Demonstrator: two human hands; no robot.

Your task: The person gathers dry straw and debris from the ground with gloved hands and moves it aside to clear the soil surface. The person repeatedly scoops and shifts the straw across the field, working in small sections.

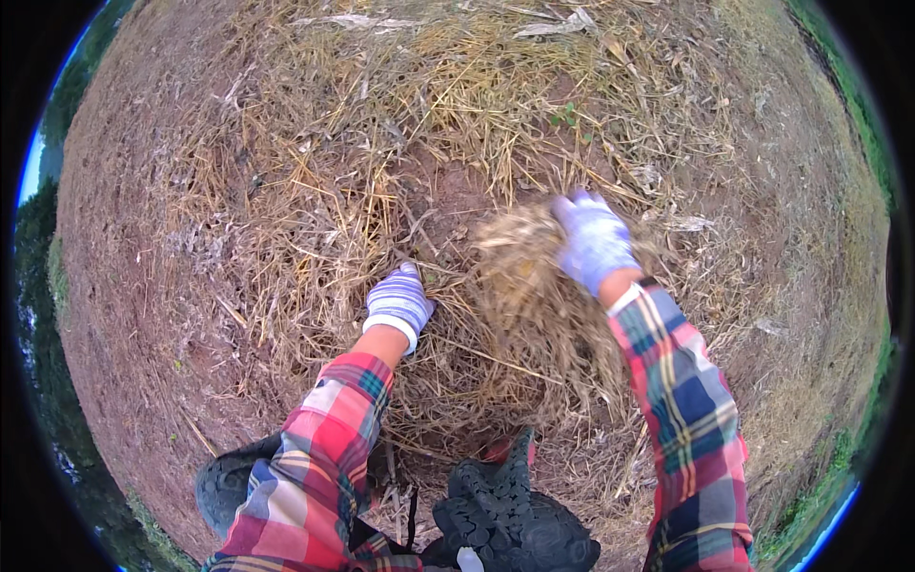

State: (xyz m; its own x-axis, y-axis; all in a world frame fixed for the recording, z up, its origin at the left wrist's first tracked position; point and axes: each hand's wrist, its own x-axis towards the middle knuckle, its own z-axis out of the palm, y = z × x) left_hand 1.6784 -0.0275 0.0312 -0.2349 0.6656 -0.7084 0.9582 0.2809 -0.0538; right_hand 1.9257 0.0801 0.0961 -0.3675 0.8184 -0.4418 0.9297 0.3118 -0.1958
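Note:
My left hand [402,300], in a striped white-and-purple knit glove, is low in the straw left of centre. Its fingers are curled around some dry stalks, and the fingertips are partly hidden. To the right, my right hand [597,239], in a matching glove, is blurred by motion. It grips the edge of a loose clump of dry straw [525,261], which is blurred too. Between and beyond the hands, a patch of bare reddish-brown soil [454,189] shows through the straw mulch [307,207].
A small green seedling [566,116] grows beyond my right hand. Dry husks [557,25] lie at the far side. My dark patterned knees or trouser legs [515,508] are close below, near a reddish object [509,450] partly covered. Green vegetation [851,93] borders the field.

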